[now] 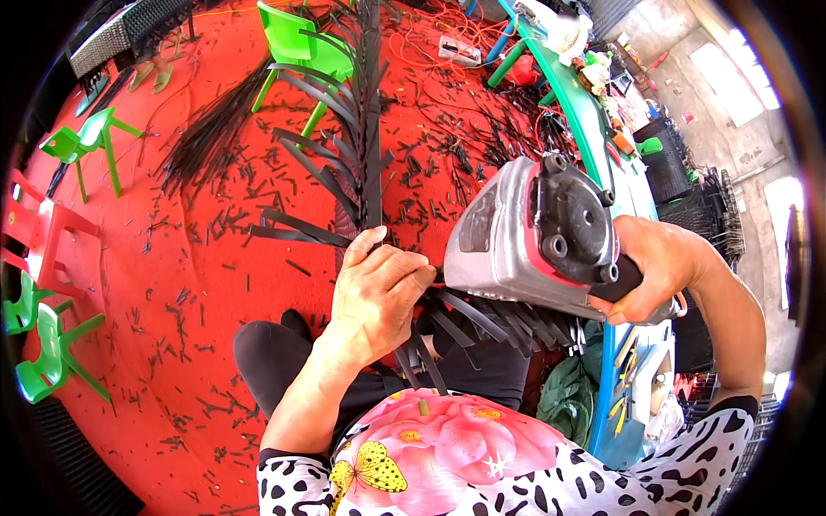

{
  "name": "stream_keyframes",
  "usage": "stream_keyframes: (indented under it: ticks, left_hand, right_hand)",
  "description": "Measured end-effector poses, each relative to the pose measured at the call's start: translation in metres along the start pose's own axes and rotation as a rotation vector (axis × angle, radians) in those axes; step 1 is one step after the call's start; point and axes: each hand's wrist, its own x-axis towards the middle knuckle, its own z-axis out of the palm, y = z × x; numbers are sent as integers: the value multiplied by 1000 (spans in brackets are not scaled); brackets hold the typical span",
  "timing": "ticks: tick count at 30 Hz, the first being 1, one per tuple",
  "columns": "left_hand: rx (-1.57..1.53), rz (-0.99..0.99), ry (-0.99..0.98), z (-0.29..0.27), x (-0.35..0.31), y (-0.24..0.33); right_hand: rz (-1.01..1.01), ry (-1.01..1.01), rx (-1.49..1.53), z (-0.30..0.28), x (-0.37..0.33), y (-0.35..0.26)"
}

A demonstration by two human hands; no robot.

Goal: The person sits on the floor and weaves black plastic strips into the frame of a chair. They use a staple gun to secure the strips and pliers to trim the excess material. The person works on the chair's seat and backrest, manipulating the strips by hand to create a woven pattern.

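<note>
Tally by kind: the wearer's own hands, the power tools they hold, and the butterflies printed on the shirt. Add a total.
Hands: 2 (left hand, right hand)
Pneumatic fastening gun: 1
Yellow butterfly print: 1
Total: 4

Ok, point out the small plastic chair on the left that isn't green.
The red chair at the far left, between green ones; its colour sets it apart.

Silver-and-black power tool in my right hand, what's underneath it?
Flat dark grey strips fan out below the silver-and-black power tool, over your black trousers. The tool's body covers some strip ends and whatever lies directly beneath, so that can't be seen.
</note>
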Motion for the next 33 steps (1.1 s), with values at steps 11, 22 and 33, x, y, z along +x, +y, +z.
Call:
stream_keyframes:
  ticks: [11,22,33]
  left_hand:
    - [-22,3,12,-1,0,-2]
    - [-36,-5,14,-3,0,-1]
    - [-69,-18,58,1,-1,-2]
  right_hand:
    - [39,14,34,-2,3,2]
    - [177,38,113,6,0,-13]
    - [238,111,13,10,1,-25]
